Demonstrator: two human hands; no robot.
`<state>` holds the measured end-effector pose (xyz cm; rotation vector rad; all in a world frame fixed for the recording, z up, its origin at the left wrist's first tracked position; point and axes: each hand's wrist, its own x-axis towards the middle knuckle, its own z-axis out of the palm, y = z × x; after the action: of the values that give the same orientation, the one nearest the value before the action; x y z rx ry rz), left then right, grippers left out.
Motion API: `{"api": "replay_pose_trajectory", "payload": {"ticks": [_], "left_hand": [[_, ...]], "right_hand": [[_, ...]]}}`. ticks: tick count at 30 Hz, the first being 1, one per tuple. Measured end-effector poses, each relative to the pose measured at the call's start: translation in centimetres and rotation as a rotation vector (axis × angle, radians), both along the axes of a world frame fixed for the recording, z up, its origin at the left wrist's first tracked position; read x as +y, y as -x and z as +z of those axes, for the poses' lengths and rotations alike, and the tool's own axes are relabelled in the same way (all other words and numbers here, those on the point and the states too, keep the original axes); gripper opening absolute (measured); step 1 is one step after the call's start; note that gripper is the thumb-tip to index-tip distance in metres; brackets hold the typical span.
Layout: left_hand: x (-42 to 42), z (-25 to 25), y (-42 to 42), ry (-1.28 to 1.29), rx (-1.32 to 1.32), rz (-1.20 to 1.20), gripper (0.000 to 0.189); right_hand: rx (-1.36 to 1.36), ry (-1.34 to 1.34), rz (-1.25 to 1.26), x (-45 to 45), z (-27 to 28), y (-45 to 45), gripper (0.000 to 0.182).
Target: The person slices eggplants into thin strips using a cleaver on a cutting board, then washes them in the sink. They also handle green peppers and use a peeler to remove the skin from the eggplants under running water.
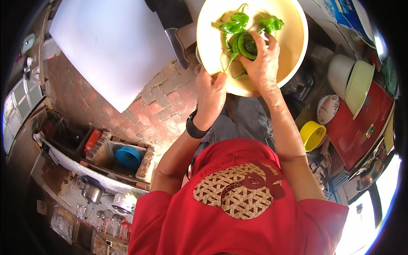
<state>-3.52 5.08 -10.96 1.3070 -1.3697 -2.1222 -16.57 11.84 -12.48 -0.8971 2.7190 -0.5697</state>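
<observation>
My left hand [212, 94] holds the near left rim of a pale yellow basin [291, 67], thumb on the rim and fingers partly hidden below. Inside the basin lie several green peppers [236, 24], twisted and glossy with stems on. My right hand [264, 62] reaches over the near rim, its thumb and fingers around a curled green pepper [244, 46]. Another crumpled pepper [271, 24] lies just beyond those fingertips. A wide-bladed kitchen knife [178, 44] rests left of the basin, its handle pointing towards me past the surface's edge.
A large white tabletop [108, 47] fills the upper left, above a brick floor [159, 105]. On the right, a red surface [360, 127] bears a pale green colander [360, 86]; a yellow container [312, 135] stands beside it. A blue basin [127, 156] sits in a brick-edged recess.
</observation>
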Motion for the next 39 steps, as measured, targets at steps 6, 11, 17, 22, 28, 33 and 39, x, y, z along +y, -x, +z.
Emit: {"api": "replay_pose_trajectory", "payload": {"ticks": [6,11,17,22,28,33,39], "left_hand": [[-0.7,0.9,1.0,-0.043,0.051,0.044,0.025],[-0.5,1.3,1.9,-0.070,0.105,0.159,0.017],[-0.7,0.8,2.9,-0.079,0.047,0.060,0.016],[-0.8,0.4,4.6,-0.102,-0.039,0.071,0.015],[-0.8,0.4,6.4,-0.297,0.007,0.179,0.019],[-1.4,-0.1,7.3,-0.370,0.066,0.193,0.023],[-1.5,-0.1,7.6,-0.391,0.031,0.217,0.030]], "right_hand": [[0.006,-0.098,0.120,-1.2,0.9,0.2,0.069],[-0.086,-0.042,0.089,-1.6,0.7,1.3,0.057],[-0.244,0.069,0.034,-1.3,0.5,3.4,0.050],[-0.371,0.239,-0.029,-1.1,0.3,5.8,0.046],[-0.626,0.334,-0.025,-1.6,1.7,9.3,0.044],[-0.681,0.448,0.015,-2.5,2.3,12.3,0.043],[-1.067,0.603,-0.091,-3.9,3.8,16.1,0.029]]}}
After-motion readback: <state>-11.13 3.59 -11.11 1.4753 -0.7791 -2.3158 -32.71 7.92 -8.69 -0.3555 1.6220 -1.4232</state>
